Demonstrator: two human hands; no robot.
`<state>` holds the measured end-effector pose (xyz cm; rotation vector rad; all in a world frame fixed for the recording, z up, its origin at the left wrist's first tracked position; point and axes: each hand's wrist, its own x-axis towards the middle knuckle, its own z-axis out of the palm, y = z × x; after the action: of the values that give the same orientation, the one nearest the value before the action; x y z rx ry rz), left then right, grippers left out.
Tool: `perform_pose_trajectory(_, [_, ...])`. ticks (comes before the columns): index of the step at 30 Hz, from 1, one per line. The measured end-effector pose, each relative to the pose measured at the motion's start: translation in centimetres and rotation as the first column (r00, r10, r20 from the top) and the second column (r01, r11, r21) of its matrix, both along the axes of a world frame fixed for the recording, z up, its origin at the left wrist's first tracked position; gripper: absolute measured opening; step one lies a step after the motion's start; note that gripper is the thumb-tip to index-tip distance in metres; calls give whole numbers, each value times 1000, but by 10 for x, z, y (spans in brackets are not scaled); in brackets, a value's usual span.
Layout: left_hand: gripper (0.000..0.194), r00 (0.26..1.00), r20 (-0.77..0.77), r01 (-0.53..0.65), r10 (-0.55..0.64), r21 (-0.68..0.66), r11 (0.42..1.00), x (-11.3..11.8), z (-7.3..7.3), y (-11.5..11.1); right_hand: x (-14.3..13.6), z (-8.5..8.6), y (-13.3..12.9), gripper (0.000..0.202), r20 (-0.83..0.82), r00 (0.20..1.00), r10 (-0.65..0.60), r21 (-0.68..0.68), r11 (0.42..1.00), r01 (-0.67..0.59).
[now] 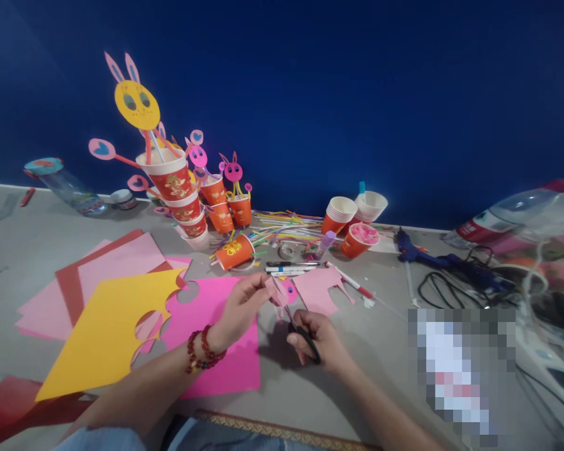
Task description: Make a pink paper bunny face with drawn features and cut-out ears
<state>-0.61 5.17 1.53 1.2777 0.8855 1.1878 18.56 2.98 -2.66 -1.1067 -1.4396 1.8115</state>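
My left hand [247, 304] pinches a small piece of light pink paper [276, 292] above the table. In my right hand [322, 338] is a pair of scissors [313, 348] with black handles, its blades pointing up and left at the pink piece. Just behind the hands lies a small magenta round face [289, 290] with pink strips by it. A light pink sheet [317, 291] with cut-out edges rests to the right of it. Under my left forearm spread a magenta sheet [235, 369] and a yellow sheet [98, 326] with round bites cut out.
Paper cups with rabbit figures [169, 181] stand at the back left. A tipped orange cup [235, 252], pens [291, 269] and a purple glue stick [326, 243] lie mid-table. At right are a cup of pink scraps [361, 239], a blue glue gun [407, 247] and black cables [444, 294].
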Motion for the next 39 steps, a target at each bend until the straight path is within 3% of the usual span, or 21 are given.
perform_pose_trajectory(39, [23,1000,10,-17,16,24,1000,0,-8,1,-3,-2,-1,69,-3,1000,-29,-23,999,29])
